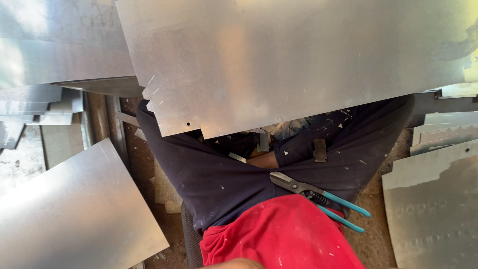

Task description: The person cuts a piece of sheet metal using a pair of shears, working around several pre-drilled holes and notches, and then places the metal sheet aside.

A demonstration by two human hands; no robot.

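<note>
Where the view is nearest, at bottom centre, a red shirt (279, 234) fills the frame. Just above it, tin snips (303, 189) with teal handles lie shut and unheld on the dark trousers (209, 174), blades pointing to the upper left. Small metal offcuts (279, 130) lie loose in the lap; no bin or tray is visible. A large sheet (298, 60) of galvanised metal spans the upper frame over the knees, its notched lower edge above the offcuts. The left hand and right hand are out of sight, so their grip cannot be told. More sheets lie at lower left (69, 214), lower right (438, 214) and stacked at upper left (50, 55).
</note>
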